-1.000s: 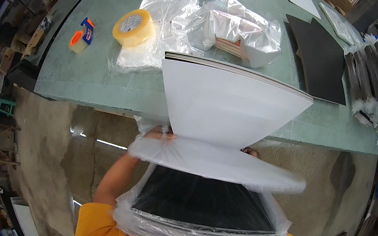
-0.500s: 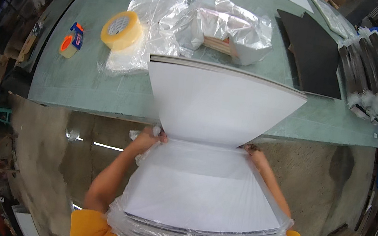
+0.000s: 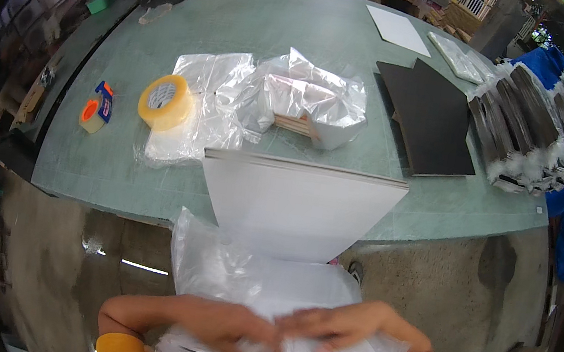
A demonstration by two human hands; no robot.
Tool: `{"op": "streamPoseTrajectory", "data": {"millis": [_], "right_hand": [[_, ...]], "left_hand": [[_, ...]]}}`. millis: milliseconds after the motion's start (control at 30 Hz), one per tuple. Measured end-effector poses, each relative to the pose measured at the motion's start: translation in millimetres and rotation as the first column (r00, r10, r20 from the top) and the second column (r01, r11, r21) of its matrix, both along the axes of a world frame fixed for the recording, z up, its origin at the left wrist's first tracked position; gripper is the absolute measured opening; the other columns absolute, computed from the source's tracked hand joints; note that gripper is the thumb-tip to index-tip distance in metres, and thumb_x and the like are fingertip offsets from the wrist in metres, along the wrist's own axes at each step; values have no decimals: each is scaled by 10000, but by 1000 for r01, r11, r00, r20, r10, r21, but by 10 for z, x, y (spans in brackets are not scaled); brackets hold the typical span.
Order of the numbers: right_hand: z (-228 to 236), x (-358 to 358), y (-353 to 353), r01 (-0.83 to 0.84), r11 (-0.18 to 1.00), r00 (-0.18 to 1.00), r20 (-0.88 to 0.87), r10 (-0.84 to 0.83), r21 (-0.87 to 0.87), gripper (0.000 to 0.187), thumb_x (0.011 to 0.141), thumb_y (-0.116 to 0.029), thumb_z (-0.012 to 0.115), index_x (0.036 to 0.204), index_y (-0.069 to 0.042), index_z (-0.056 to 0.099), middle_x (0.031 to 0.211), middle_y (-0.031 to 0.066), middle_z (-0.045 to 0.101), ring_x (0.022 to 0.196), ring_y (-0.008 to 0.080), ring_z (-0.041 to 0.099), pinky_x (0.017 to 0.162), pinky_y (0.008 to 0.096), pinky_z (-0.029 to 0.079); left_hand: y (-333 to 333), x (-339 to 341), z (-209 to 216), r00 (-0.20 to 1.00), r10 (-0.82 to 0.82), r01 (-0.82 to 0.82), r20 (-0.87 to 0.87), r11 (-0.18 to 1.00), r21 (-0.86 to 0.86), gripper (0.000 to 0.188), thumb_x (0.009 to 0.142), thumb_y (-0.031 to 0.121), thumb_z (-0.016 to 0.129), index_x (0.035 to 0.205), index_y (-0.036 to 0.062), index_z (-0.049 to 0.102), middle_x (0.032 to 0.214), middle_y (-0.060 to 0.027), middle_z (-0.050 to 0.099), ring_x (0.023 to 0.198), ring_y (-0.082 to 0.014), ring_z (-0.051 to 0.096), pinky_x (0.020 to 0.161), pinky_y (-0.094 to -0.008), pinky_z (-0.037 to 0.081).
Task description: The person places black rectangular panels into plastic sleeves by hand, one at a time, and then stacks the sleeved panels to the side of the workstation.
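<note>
A stack of white boards (image 3: 299, 207) leans from the table's near edge down toward my body, its lower part inside a clear plastic bag (image 3: 214, 260). The bag's near end bunches in layered folds against my orange shirt. My left hand (image 3: 240, 331), smeared by motion, lies over the bag close to my body, and its fingers cannot be made out. Beside it, nearly touching, my right hand (image 3: 333, 325) lies across the plastic with its fingers stretched out, also slightly blurred. The loose left side of the bag puffs up past the boards.
The green table (image 3: 245, 22) bears a tape roll (image 3: 165, 102), a small tape dispenser (image 3: 97, 109), flat clear bags (image 3: 195, 129) and a plastic-wrapped bundle (image 3: 312, 109). Dark boards (image 3: 432, 117) and wrapped dark bundles (image 3: 537, 131) are at the right. A shoe (image 3: 355, 271) shows below the table edge.
Both hands have left the bag's mouth at the table edge and come back to its near end by my body. The bag's left side has puffed out. My view has tilted up.
</note>
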State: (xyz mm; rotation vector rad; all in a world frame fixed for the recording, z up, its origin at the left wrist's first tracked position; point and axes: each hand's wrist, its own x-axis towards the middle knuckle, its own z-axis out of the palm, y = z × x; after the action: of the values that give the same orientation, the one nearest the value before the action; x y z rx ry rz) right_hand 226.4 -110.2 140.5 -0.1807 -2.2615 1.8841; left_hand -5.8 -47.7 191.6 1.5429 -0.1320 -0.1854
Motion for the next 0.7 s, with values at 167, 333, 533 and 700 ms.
{"op": "streamPoseTrajectory", "data": {"millis": [167,333,533,700], "right_hand": [[-1517,228,37,440,893,620,685,-382,100,750,827,-560,280,1278,36,221,1337,206,204,1246,306,185,1010,359,155],[-631,-53,342,382,919,667,659,-346,95,662,824,-529,354,1168,33,424,1177,214,442,1131,299,393,936,332,303],[271,-140,394,851,416,477,141,-867,-321,328,744,-201,636,974,8,530,882,72,580,845,109,514,764,276,410],[75,89,270,726,684,685,177,-707,-72,367,687,-130,676,990,18,530,889,73,580,864,118,514,759,273,410]], "left_hand": [[70,-50,-2406,723,680,-608,-125,711,353,206,803,188,538,885,1,513,848,-143,543,805,-250,530,728,-312,421],[343,486,-1325,657,753,-644,26,543,539,299,813,298,540,937,30,494,833,-93,538,735,-165,494,662,-273,417],[471,589,62,441,893,-847,93,448,-287,535,704,76,653,1163,57,380,745,-34,538,723,-123,522,676,-255,436],[648,291,-17,430,901,-890,53,433,-140,596,630,-68,636,1161,34,385,778,-45,536,753,-88,523,705,-216,430]]}}
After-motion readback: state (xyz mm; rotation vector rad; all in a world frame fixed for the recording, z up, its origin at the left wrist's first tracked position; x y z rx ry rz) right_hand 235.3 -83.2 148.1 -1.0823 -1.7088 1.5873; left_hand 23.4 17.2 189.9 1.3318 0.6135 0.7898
